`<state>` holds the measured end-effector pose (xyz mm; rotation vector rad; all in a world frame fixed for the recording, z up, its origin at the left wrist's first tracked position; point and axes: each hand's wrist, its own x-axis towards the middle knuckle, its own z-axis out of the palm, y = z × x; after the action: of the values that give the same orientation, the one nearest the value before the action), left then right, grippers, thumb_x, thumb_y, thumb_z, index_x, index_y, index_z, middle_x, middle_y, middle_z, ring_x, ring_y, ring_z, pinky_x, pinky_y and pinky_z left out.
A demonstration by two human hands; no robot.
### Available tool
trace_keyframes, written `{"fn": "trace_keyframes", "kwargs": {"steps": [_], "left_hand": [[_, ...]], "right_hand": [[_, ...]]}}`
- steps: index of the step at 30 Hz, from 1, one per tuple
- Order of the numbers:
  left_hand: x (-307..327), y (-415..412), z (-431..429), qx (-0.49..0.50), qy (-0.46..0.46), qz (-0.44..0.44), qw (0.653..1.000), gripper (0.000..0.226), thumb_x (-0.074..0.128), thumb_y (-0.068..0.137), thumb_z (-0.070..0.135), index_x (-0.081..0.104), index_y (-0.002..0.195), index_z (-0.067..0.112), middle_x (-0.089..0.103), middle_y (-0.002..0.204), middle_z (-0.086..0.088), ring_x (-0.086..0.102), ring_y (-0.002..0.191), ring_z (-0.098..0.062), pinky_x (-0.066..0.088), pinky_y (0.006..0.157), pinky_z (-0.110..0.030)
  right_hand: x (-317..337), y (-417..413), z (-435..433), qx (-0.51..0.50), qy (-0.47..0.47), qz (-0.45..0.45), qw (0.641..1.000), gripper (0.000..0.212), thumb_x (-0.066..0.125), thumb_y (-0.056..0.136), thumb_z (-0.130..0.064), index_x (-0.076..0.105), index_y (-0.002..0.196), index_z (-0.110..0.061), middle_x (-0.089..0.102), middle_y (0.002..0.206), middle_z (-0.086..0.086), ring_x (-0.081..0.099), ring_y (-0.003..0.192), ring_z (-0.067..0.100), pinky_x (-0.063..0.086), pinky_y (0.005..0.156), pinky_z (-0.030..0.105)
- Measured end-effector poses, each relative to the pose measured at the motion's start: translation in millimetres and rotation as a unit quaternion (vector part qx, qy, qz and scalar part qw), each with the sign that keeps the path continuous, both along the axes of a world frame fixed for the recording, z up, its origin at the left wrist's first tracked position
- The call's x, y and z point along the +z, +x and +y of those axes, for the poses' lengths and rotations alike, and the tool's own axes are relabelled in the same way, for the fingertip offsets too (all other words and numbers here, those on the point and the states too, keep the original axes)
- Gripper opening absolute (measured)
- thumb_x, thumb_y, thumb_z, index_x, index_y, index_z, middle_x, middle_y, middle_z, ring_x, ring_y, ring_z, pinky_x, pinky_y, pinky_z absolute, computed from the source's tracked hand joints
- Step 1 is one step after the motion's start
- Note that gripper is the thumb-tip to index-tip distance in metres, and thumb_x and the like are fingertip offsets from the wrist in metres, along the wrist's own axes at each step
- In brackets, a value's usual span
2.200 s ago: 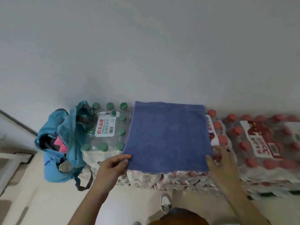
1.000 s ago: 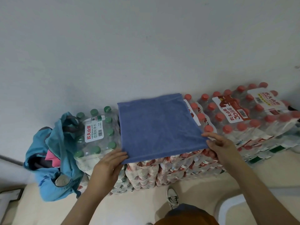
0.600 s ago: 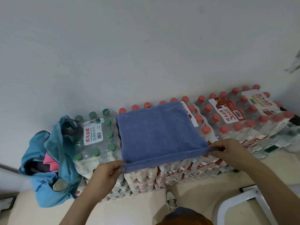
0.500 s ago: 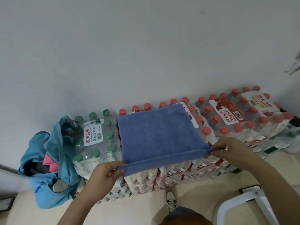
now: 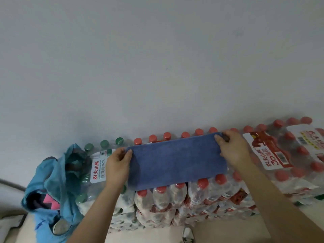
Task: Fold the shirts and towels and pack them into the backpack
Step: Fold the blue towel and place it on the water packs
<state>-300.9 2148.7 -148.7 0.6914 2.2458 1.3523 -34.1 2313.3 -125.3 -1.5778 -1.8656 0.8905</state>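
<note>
A blue towel (image 5: pixel 175 162) lies folded in half as a long strip on top of shrink-wrapped packs of red-capped bottles (image 5: pixel 192 199). My left hand (image 5: pixel 117 165) pinches its far left corner, thumb on top. My right hand (image 5: pixel 231 149) pinches its far right corner. A light blue backpack (image 5: pixel 50 195) stands open on the floor at the left, with something pink and dark inside.
A pack of green-capped bottles (image 5: pixel 98 165) sits between the backpack and the towel. More red-capped packs (image 5: pixel 289 155) stretch to the right along a plain white wall (image 5: pixel 157 67). My shoe (image 5: pixel 188 236) shows on the pale floor below.
Both hands lifted the towel's near edge and carried it over to the far edge, halving the towel into a strip. The red caps at the front are now uncovered.
</note>
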Motion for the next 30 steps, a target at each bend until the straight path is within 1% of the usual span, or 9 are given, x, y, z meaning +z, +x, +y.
{"fn": "trace_keyframes", "kwargs": {"steps": [2,4,6,8,15,19,23,27,30], "left_hand": [[-5,-1,16,0.011,-0.033,0.037,0.999,0.013,0.056,0.094,0.019,0.063,0.084,0.014,0.062,0.072,-0.001,0.056,0.066,-0.016,0.036,0.054,-0.025],[-15,-2,25,0.010,-0.063,0.071,0.995,0.012,0.055,0.094,0.018,0.062,0.086,0.014,0.060,0.070,0.003,0.056,0.066,-0.014,0.037,0.055,-0.025],[-24,-2,33,0.013,-0.082,0.094,0.992,0.011,0.054,0.095,0.019,0.060,0.087,0.016,0.062,0.073,0.001,0.059,0.069,-0.020,0.040,0.060,-0.029],[-31,-3,38,0.016,-0.093,0.120,0.988,0.011,0.051,0.096,0.019,0.058,0.088,0.015,0.063,0.076,-0.002,0.058,0.070,-0.023,0.038,0.062,-0.032],[-33,-8,41,-0.040,-0.143,0.241,0.959,0.012,0.043,0.098,0.018,0.051,0.088,0.016,0.058,0.074,-0.004,0.052,0.065,-0.027,0.035,0.059,-0.034],[-35,-9,41,-0.053,-0.143,0.270,0.951,0.011,0.043,0.097,0.012,0.055,0.098,0.011,0.065,0.085,-0.013,0.055,0.068,-0.032,0.037,0.060,-0.036],[-38,-12,44,-0.064,-0.150,0.278,0.947,0.013,0.042,0.097,0.012,0.055,0.100,0.012,0.066,0.088,-0.015,0.058,0.073,-0.035,0.043,0.061,-0.039],[-44,-15,44,-0.076,-0.166,0.287,0.940,0.014,0.039,0.097,0.015,0.053,0.101,0.015,0.065,0.092,-0.014,0.057,0.072,-0.034,0.043,0.061,-0.038],[-46,-16,45,-0.073,-0.201,0.296,0.931,0.021,0.035,0.098,0.014,0.051,0.110,0.014,0.062,0.102,-0.015,0.057,0.077,-0.035,0.038,0.061,-0.037]], "right_hand": [[-11,-10,13,0.016,0.007,-0.023,1.000,0.020,0.051,0.097,-0.019,0.049,0.077,-0.014,0.050,0.066,-0.003,0.050,0.066,0.022,0.033,0.054,0.029],[-27,-16,24,0.034,0.030,-0.050,0.998,0.021,0.050,0.096,-0.019,0.045,0.076,-0.014,0.049,0.065,-0.001,0.051,0.064,0.022,0.034,0.054,0.031],[-41,-20,33,0.051,0.057,-0.110,0.991,0.016,0.049,0.095,-0.022,0.049,0.085,-0.009,0.059,0.077,0.009,0.058,0.075,0.033,0.045,0.065,0.040],[-49,-23,41,0.067,0.056,-0.173,0.981,0.019,0.045,0.095,-0.025,0.051,0.094,-0.007,0.064,0.091,0.017,0.059,0.086,0.040,0.048,0.075,0.048],[-57,-23,50,0.131,0.078,-0.316,0.936,0.023,0.036,0.099,-0.022,0.050,0.115,-0.013,0.060,0.115,0.009,0.058,0.101,0.032,0.046,0.087,0.044],[-54,-22,52,0.146,0.093,-0.338,0.925,0.026,0.032,0.102,-0.027,0.040,0.122,-0.014,0.062,0.110,0.009,0.063,0.093,0.032,0.044,0.067,0.036],[-49,-25,58,0.153,0.102,-0.348,0.919,0.030,0.025,0.103,-0.034,0.039,0.120,-0.015,0.065,0.099,0.007,0.065,0.085,0.031,0.039,0.059,0.034],[-62,-24,61,0.154,0.087,-0.356,0.918,0.031,0.028,0.103,-0.035,0.042,0.123,-0.016,0.057,0.115,0.007,0.061,0.093,0.031,0.042,0.064,0.035],[-69,-23,67,0.149,0.126,-0.329,0.924,0.032,0.037,0.100,-0.035,0.047,0.124,-0.017,0.051,0.119,0.007,0.054,0.102,0.030,0.045,0.071,0.038]]}}
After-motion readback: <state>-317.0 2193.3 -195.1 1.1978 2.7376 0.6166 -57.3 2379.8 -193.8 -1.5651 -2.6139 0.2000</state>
